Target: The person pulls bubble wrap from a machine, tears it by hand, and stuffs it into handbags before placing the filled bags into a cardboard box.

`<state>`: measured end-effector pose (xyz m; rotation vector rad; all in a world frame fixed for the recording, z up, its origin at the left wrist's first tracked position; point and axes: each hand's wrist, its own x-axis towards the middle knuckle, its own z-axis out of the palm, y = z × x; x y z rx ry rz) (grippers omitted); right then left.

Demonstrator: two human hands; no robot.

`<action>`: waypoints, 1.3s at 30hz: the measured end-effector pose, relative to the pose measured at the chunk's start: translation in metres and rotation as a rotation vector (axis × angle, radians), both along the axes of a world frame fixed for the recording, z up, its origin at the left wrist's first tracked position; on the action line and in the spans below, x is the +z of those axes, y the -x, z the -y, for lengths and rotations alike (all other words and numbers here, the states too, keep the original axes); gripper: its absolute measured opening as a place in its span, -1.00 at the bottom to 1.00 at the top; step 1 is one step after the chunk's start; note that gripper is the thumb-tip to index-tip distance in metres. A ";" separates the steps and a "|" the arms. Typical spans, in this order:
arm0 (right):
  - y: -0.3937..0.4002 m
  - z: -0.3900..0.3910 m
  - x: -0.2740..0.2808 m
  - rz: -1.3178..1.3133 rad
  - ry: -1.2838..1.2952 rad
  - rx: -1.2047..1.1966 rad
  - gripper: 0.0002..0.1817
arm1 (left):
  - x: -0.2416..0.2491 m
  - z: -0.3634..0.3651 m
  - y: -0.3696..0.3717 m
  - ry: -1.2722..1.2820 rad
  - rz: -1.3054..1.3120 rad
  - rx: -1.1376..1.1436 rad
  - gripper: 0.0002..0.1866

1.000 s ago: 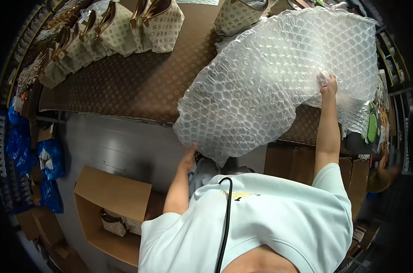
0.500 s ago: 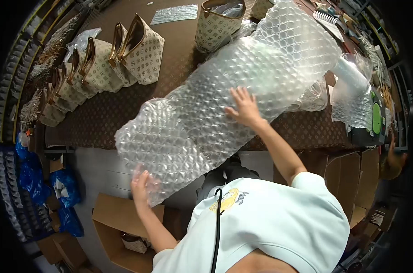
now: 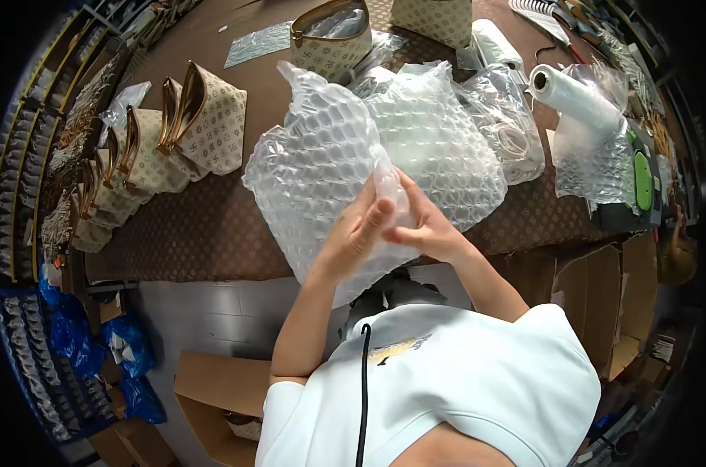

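A big sheet of clear bubble wrap (image 3: pixel 310 167) is gathered in front of me, partly over the table's near edge. Its right part (image 3: pixel 446 132) lies spread on the table. My left hand (image 3: pixel 351 241) and my right hand (image 3: pixel 427 222) meet at a narrow bunched fold between these parts. The fingers of both are closed on the fold, the thumbs towards me. Some left fingertips are hidden behind the plastic. Behind the wrap stands a patterned beige bag (image 3: pixel 333 47) with plastic stuffing in its mouth.
A row of similar bags (image 3: pixel 213 117) stands at the left. On the right are a roll of clear film (image 3: pixel 575 97), a plastic bag with a coiled white cord (image 3: pixel 512 136) and a green-and-black device (image 3: pixel 642 183). An open cardboard box (image 3: pixel 221 381) sits on the floor.
My hands have come together from far apart; the left moved up and right. The bubble wrap, stretched out before, is now drawn into a fold between them. My view has shifted slightly.
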<state>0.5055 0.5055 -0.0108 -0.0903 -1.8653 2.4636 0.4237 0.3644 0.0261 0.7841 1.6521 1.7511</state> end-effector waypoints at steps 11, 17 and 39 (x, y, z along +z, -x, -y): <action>-0.032 -0.121 -0.083 0.378 -0.076 -0.516 -0.15 | -0.128 0.036 0.026 1.096 -0.836 0.158 0.26; -0.018 -0.153 -0.059 0.423 -0.961 -0.657 0.17 | -0.180 0.016 0.037 1.180 -0.852 0.121 0.13; 0.018 -0.112 -0.023 0.465 -1.357 -0.470 -0.20 | -0.191 0.068 0.003 0.734 -0.777 0.819 -0.12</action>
